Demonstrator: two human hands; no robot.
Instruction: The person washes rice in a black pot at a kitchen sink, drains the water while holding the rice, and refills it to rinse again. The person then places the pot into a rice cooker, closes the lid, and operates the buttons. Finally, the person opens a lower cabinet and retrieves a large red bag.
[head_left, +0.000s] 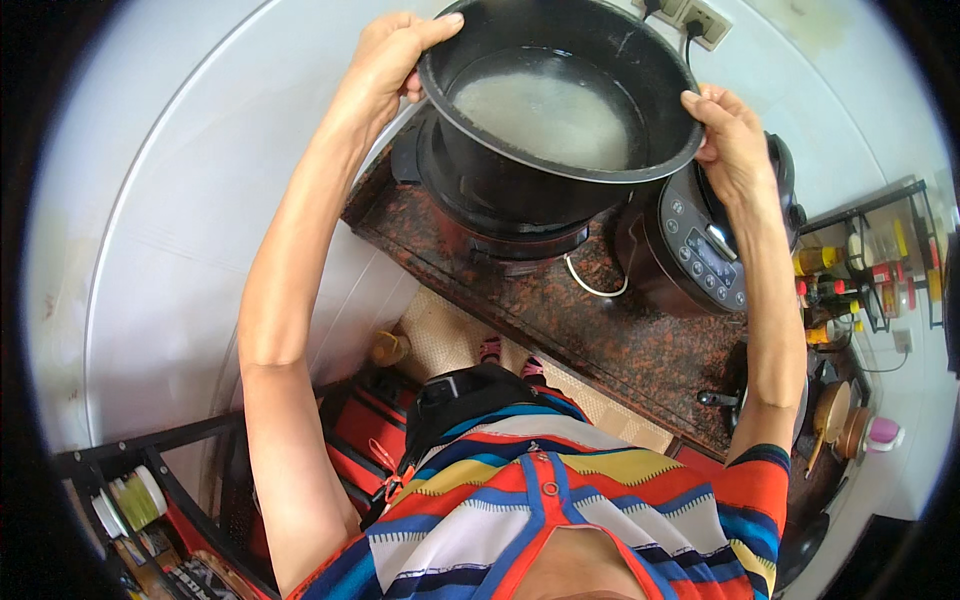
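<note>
Between both hands is a black inner cooking pot (517, 180) with rice (544, 120) under water at its bottom. My left hand (401, 52) grips the rim at the left, thumb on top. At the right side of the rim, my right hand (727, 135) has its thumb over the edge and fingers beneath. The pot is held above a dark round cooker base (517, 244), which it partly hides; whether the two touch I cannot tell. Close by my right forearm stands an electric pressure cooker (701, 255) with a button panel and small display.
Under the cookers runs a dark speckled stone countertop (540, 311); a white cord (592, 285) curves across it. Wall sockets (701, 22) hold black plugs at the back. Bottles on a rack (832, 285) line the right wall. A pan handle (716, 397) sticks out near my right elbow.
</note>
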